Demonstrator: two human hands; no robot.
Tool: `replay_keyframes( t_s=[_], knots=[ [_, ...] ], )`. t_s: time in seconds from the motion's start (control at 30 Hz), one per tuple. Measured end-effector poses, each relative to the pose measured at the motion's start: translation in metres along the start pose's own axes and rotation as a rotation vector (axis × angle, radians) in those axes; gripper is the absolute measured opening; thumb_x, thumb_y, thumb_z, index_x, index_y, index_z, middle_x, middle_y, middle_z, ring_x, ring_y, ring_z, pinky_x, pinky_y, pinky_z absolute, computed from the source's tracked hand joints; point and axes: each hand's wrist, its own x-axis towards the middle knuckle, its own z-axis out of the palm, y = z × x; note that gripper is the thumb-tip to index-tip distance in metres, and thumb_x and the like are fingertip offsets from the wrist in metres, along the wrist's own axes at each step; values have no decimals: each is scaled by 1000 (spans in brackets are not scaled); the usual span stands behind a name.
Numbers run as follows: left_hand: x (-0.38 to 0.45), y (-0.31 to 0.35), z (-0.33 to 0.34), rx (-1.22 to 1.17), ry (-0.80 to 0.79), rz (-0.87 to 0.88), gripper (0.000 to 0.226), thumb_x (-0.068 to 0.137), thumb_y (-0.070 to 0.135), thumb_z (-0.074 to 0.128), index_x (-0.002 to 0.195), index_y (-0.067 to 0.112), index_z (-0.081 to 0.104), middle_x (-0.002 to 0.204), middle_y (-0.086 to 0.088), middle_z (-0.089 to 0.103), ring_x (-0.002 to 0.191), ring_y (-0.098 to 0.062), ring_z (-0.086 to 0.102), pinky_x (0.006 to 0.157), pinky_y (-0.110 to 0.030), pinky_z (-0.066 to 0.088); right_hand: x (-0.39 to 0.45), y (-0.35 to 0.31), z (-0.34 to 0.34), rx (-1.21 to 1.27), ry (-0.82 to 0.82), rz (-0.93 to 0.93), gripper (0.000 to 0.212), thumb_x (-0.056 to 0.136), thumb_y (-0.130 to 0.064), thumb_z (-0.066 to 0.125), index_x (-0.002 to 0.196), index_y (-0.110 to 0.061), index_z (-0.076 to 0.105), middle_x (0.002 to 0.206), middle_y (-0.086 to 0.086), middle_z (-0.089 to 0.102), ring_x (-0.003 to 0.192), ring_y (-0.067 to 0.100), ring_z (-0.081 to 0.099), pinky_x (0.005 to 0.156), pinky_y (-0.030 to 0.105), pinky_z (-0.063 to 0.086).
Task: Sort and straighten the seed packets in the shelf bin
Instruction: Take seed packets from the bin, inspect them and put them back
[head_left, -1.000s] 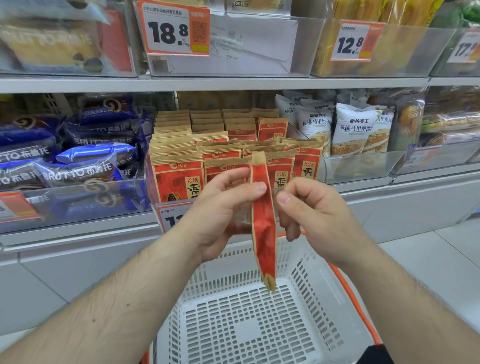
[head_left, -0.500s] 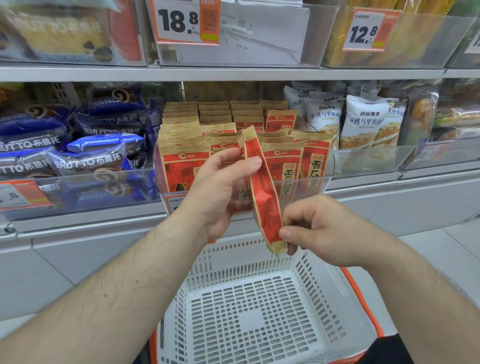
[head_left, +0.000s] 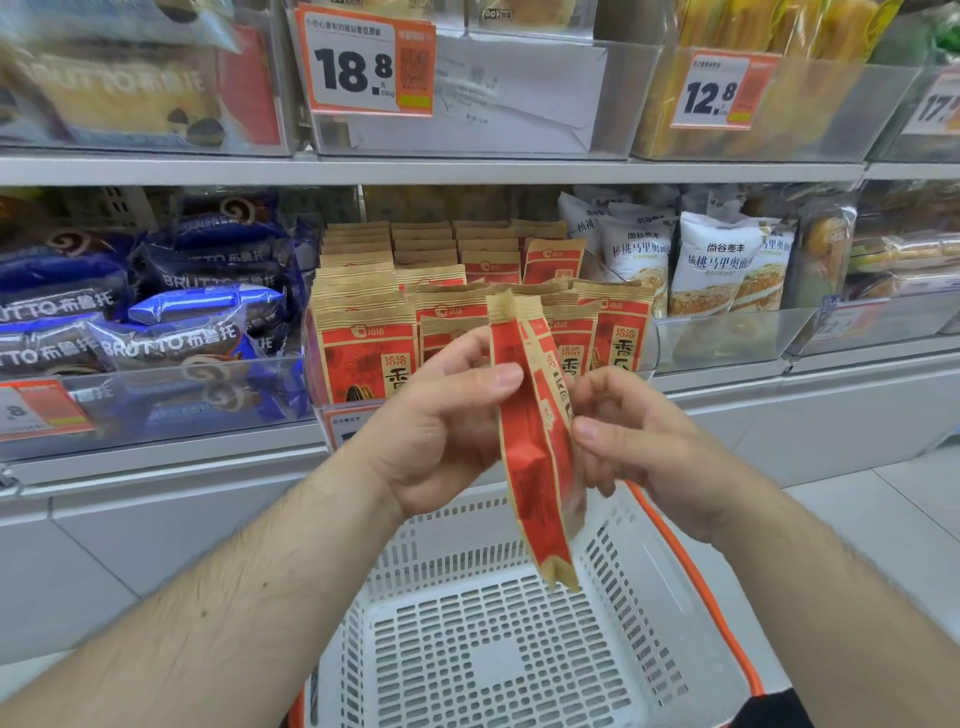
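Both hands hold a red and tan seed packet (head_left: 535, 452) edge-on in front of the shelf, above the basket. My left hand (head_left: 441, 426) pinches its upper part, thumb on the near face. My right hand (head_left: 634, 441) grips its right side with curled fingers. A second packet edge seems to lie against it; I cannot tell for sure. Behind, the clear shelf bin (head_left: 647, 358) holds several rows of matching seed packets (head_left: 363, 343) standing upright, some front ones leaning unevenly.
A white perforated basket (head_left: 665, 582) with an orange rim sits below my hands. Blue Brutto snack packs (head_left: 171, 338) fill the bin to the left, white bread bags (head_left: 717, 260) the bin to the right. Price tags hang on the upper shelf.
My right hand rose from the packet's bottom corner to its middle. The packet swung from a tilt to nearly vertical and hangs lower in front of the bin.
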Motion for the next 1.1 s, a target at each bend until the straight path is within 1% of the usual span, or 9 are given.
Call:
replay_keyframes(
  t_s=[0.1,0.2,0.3,0.47,0.6,0.67,0.73,0.9,1.1],
  knots=[
    [0,-1,-3,-35,-59,-8,98,59,29,93,137,-4,45,121,-31,56,103,-39,60,91,-55,53,-1,3,1,43,-101,112,78,61,-44,77,132,-23,52,101,4,72,75,23,56,53,26,37],
    [0,-2,-5,-62,-79,-14,90,63,28,92,135,-4,50,123,-31,56,111,-42,56,98,-58,49,-1,1,3,85,-118,72,62,66,-39,76,121,-12,62,85,1,72,60,11,53,47,19,33],
    [1,-1,-3,-39,9,-27,45,68,28,82,111,14,74,107,-14,73,97,-29,71,85,-47,60,-1,-1,8,37,-37,25,38,76,-27,82,109,-14,67,86,-1,75,58,8,55,45,18,37],
    [4,-3,5,157,277,-94,43,77,39,66,111,13,68,105,-15,76,96,-32,73,80,-46,61,0,0,24,-232,95,61,22,84,-21,76,104,-26,69,90,-6,76,62,5,65,50,22,45],
    [3,-3,4,184,241,-129,44,81,40,58,114,13,68,105,-13,76,91,-27,74,79,-43,62,-1,-4,21,-221,221,-48,5,88,-23,71,92,-20,72,72,-13,72,55,-4,59,50,11,43],
    [2,-4,4,176,189,-156,42,83,40,56,113,15,69,104,-11,76,91,-24,75,79,-41,62,0,-8,19,-117,311,-103,14,94,-19,62,85,-9,68,52,-14,62,45,-3,54,47,11,40],
    [1,-6,4,177,156,-192,44,83,43,54,115,17,69,109,-10,76,96,-24,74,82,-42,61,0,-12,19,-67,351,-127,22,96,-17,56,82,-1,63,46,-13,56,42,0,50,46,13,39],
    [2,-7,6,154,145,-249,56,82,53,46,120,18,67,115,-10,74,104,-26,72,87,-43,58,0,-12,18,-17,337,-119,35,99,-16,52,87,17,53,60,7,62,42,9,47,43,19,39],
    [4,-9,8,152,155,-251,52,83,53,43,114,20,69,111,-10,76,98,-23,74,82,-41,58,-1,-12,17,14,312,-89,34,100,-15,50,89,17,54,61,6,67,42,9,52,43,17,41]
  ],
)
